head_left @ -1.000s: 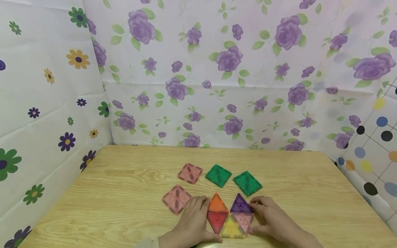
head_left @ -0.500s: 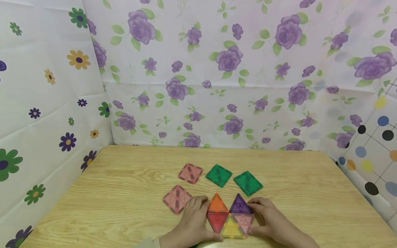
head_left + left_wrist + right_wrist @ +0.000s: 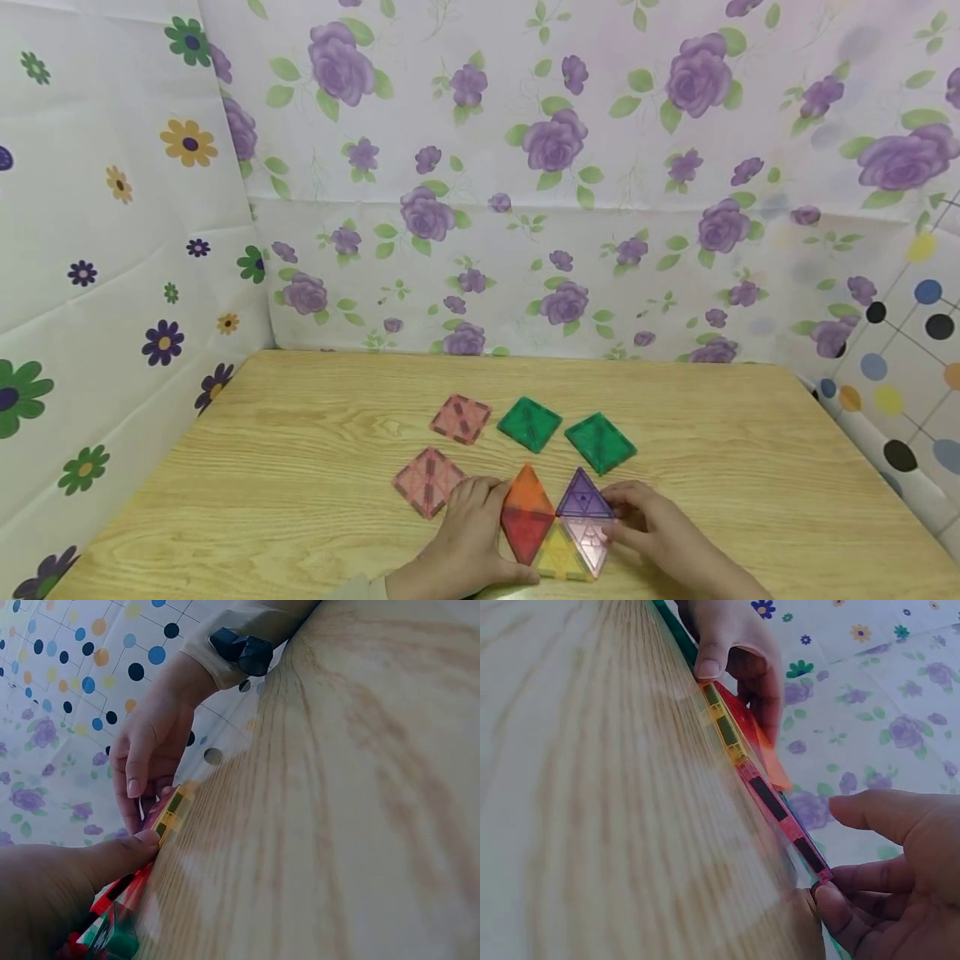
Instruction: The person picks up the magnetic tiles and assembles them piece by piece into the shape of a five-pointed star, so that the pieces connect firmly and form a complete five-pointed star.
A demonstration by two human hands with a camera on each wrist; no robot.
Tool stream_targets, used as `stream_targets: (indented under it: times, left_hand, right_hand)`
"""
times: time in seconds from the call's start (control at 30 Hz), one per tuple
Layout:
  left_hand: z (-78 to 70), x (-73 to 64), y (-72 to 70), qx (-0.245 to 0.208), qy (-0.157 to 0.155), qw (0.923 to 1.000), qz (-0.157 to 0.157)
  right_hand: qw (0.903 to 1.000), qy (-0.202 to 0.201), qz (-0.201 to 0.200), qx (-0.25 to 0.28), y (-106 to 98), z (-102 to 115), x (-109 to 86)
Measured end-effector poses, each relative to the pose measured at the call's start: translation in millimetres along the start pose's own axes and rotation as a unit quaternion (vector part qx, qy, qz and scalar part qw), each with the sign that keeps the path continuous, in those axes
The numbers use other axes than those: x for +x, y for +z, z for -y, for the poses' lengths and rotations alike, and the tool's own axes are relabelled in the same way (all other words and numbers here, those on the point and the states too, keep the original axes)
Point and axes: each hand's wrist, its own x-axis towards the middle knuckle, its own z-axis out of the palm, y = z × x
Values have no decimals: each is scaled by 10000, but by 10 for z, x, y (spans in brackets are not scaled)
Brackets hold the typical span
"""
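In the head view, orange (image 3: 527, 490), red (image 3: 527, 533), yellow (image 3: 558, 554), pink (image 3: 587, 540) and purple (image 3: 583, 496) triangular magnetic tiles lie edge to edge. My left hand (image 3: 468, 529) holds the left side of this group, fingers along the orange and red edges, thumb at the front by the yellow tile. My right hand (image 3: 663, 533) is at the right side, fingertips touching the purple and pink edge. Its thumb overlaps the pink tile in the head view. The right wrist view shows that thumb (image 3: 862, 811) raised, apart from the pink tile edge (image 3: 776, 810).
Two pink tile squares (image 3: 460, 419) and two green ones (image 3: 528, 425) lie behind the group on the wooden table (image 3: 300, 467). A green piece (image 3: 116, 934) sits beneath the left hand. Flowered cloth (image 3: 495, 208) hangs behind and beside the table.
The right thumb has risen from the front corner up over the pink tile. The pink and purple tiles now catch more light and sit slightly tilted. The left hand stays put.
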Motion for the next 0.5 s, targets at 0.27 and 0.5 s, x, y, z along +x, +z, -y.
stream_targets:
  times: [0.27, 0.5]
  left_hand:
    - [-38, -12, -31, -114, -48, 9998, 126]
    - [-54, -8, -62, -687, -152, 9968, 379]
  right_hand:
    - [9953, 384, -129, 881, -10, -36, 6]
    - [9870, 475, -202, 1522, 20, -57, 24]
